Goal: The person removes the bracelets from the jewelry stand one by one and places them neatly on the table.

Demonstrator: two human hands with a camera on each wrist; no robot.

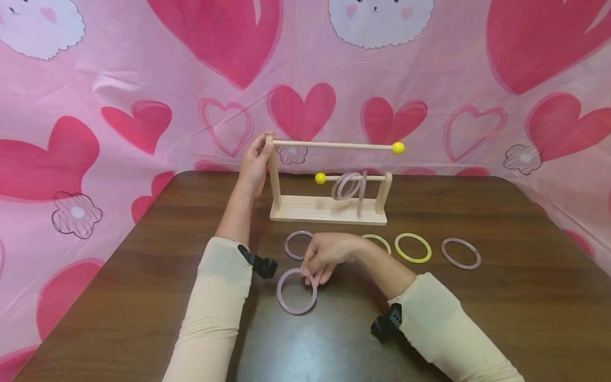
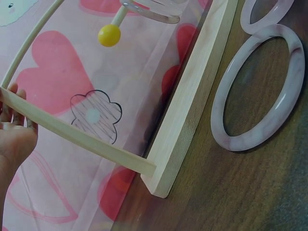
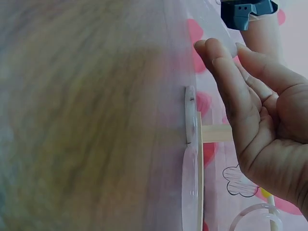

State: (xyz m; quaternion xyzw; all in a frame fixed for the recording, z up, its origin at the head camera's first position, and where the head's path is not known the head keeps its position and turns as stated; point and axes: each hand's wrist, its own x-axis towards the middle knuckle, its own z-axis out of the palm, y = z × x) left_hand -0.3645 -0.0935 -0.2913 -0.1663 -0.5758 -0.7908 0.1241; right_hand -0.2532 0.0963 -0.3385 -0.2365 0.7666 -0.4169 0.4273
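My left hand (image 1: 254, 165) grips the top of the tall post at the left end of a wooden bangle stand (image 1: 329, 213). In the left wrist view, its fingers show behind that post (image 2: 82, 132). Over the table in front of the stand, my right hand (image 1: 329, 255) pinches a pale purple bangle (image 1: 296, 311) at its upper right edge. The right wrist view shows thumb and fingertips meeting on a blurred part of it. Several pale purple bangles (image 1: 363, 187) hang on the stand's lower rod; the upper rod (image 1: 334, 144) carries none.
On the table lie a purple bangle (image 1: 286, 245) left of my right hand, a yellow bangle (image 1: 389, 246) partly hidden by my forearm, another yellow one (image 1: 420, 261) and a purple one (image 1: 443, 249) farther right. Yellow balls (image 1: 398, 148) cap the rods. A heart-patterned cloth (image 1: 191, 69) hangs behind.
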